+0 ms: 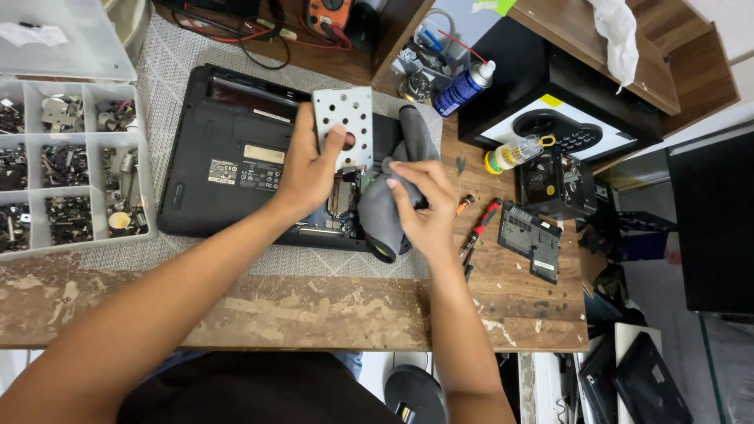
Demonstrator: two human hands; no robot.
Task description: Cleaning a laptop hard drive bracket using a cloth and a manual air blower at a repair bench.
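Left hand [308, 174] pinching a perforated metal plate [343, 118], held upright over the upturned black laptop [236, 149]; right hand [420, 206] closed around a grey cloth [385, 212], pressed at the opened bay beside the plate; red screwdriver [481, 225] just right, on the wooden table [314, 314].

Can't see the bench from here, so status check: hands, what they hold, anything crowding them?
Left hand grips perforated metal plate. Right hand clutches grey cloth. Both over the upturned black laptop. Screwdrivers just right of them.
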